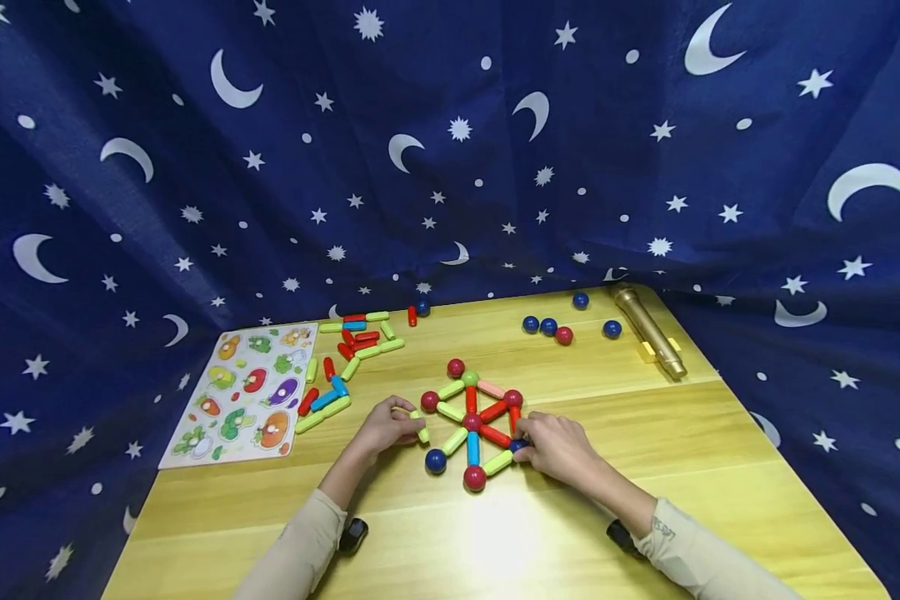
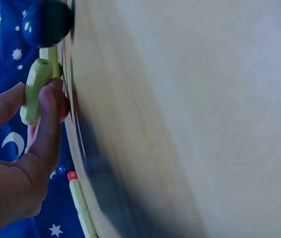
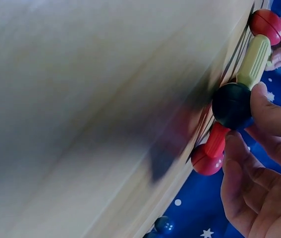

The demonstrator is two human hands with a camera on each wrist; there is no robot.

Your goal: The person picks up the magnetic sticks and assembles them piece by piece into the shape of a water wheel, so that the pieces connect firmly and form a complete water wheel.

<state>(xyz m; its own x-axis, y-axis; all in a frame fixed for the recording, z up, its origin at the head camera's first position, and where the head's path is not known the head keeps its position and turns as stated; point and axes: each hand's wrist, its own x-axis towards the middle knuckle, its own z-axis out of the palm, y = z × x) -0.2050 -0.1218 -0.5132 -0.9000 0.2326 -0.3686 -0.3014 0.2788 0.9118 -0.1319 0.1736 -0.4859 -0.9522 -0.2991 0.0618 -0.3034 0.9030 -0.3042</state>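
Observation:
My left hand point(image 1: 386, 427) pinches a light green magnetic rod point(image 1: 421, 427) between thumb and fingers, left of a flat wheel shape built of rods and balls. In the left wrist view the rod point(image 2: 35, 91) is tilted, one end free. My right hand point(image 1: 562, 448) grips a dark blue ball point(image 3: 232, 105) at the wheel's right side, with thumb and fingertips on it. A red rod point(image 3: 216, 140) and a light green rod point(image 3: 254, 60) meet that ball. A red ball point(image 1: 472, 422) forms the hub. Another blue ball point(image 1: 436, 461) sits at the lower left, by a light green spoke point(image 1: 455, 440).
Loose green, red and blue rods point(image 1: 367, 351) lie at the back left, beside a vegetable puzzle board point(image 1: 300, 392). Several blue balls point(image 1: 548, 327) and a red ball point(image 1: 564, 336) rest at the back right, near a gold tube point(image 1: 648, 332). A starry curtain point(image 1: 450, 167) hangs behind.

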